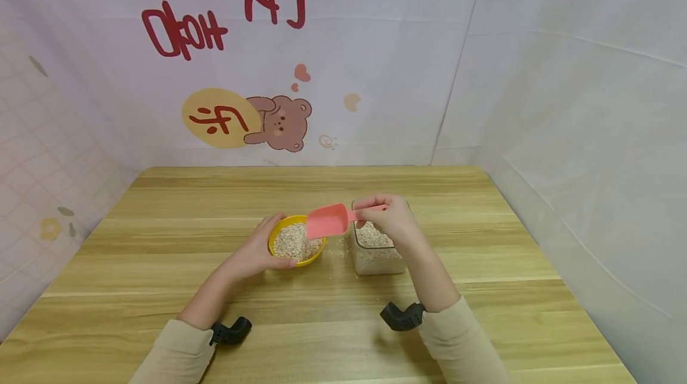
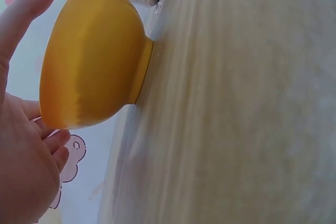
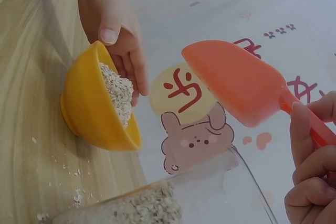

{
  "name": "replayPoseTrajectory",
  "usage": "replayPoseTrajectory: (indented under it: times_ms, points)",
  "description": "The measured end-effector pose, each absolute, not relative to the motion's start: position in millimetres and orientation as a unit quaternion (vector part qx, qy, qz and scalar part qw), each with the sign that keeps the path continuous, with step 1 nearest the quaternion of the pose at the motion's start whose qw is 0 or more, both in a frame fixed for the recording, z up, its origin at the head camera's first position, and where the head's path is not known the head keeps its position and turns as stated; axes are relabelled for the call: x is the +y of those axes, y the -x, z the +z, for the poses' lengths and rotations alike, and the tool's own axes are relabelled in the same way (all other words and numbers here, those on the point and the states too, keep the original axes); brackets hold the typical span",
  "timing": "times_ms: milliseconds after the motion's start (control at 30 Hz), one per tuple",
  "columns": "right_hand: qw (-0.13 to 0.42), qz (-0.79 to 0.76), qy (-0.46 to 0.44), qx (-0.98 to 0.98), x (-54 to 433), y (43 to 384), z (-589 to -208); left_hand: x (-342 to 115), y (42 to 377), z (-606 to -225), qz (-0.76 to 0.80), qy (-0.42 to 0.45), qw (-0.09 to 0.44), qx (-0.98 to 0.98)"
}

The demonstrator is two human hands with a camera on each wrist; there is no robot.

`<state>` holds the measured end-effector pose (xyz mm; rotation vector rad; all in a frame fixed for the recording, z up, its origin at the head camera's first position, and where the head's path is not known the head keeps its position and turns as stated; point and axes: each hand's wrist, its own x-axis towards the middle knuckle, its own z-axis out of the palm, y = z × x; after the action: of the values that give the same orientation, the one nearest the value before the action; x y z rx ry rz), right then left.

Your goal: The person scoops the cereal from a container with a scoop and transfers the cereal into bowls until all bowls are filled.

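Observation:
A yellow bowl [image 1: 308,262] filled with rolled oats [image 1: 294,242] stands on the table. My left hand [image 1: 263,247] holds it from the left, thumb on the near side and fingers on the far side. In the left wrist view, the bowl's outer wall [image 2: 94,56] shows its base on the tabletop. My right hand [image 1: 390,217] grips the handle of a pink scoop [image 1: 327,221], held in the air with its tip over the bowl's right edge. No oats show in the scoop. Below my right hand is a clear square container [image 1: 378,267] of oats.
Loose oat flakes [image 3: 77,198] lie scattered on the wooden table [image 1: 300,324] between bowl and container. A printed cloth backdrop [image 1: 386,74] rises behind the table, and white cloth [image 1: 579,133] hangs along the right side. A black wrist device [image 1: 402,316] sits at each sleeve.

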<state>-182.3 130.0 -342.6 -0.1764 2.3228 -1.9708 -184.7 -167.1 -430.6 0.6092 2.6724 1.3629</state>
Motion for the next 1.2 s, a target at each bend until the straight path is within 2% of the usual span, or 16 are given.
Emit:
replayPoseTrajectory:
  times_ms: [300,600,1200]
  points:
    - [0.044,-0.672,0.06,0.737,147.1,179.8,-337.9,-161.6,181.0,-423.7,0.436,-0.186,0.036,0.88]
    - [0.018,-0.672,0.052,0.738,170.6,182.9,-332.7,-148.2,176.1,-412.3,0.44,-0.201,0.026,0.875]
    - [0.003,-0.621,0.053,0.782,213.8,185.3,-325.9,-119.3,172.0,-409.0,0.448,-0.224,0.016,0.865]
